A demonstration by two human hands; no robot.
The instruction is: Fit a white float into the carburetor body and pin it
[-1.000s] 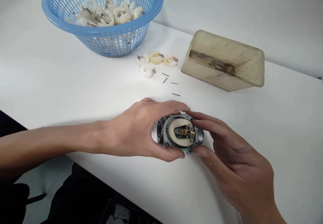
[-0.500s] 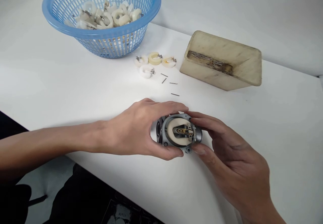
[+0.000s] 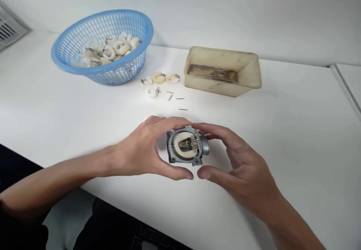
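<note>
A grey metal carburetor body (image 3: 170,156) stands on the table between my hands, its open bowl side up. Inside it lies a cream horseshoe-shaped float (image 3: 178,151), with a small metal hinge at its right side. My left hand (image 3: 145,148) curves around the left of the body, fingers at the far edge and thumb apart from the near edge. On the other side my right hand (image 3: 242,159) is also open; its fingers reach behind the round outlet and its thumb stays clear of the metal. Whether the far fingertips touch the body is partly hidden.
Beyond my hands lie several thin metal pins (image 3: 183,109) and several loose white and yellowish floats (image 3: 152,91). A blue plastic basket (image 3: 98,69) full of floats stands at the back left. Right of it, a beige plastic box (image 3: 220,87) contains more pins.
My thumbs have come away from the carburetor's near edge, where they were close against it. The view has shifted, so the basket and box appear lower and farther left.
</note>
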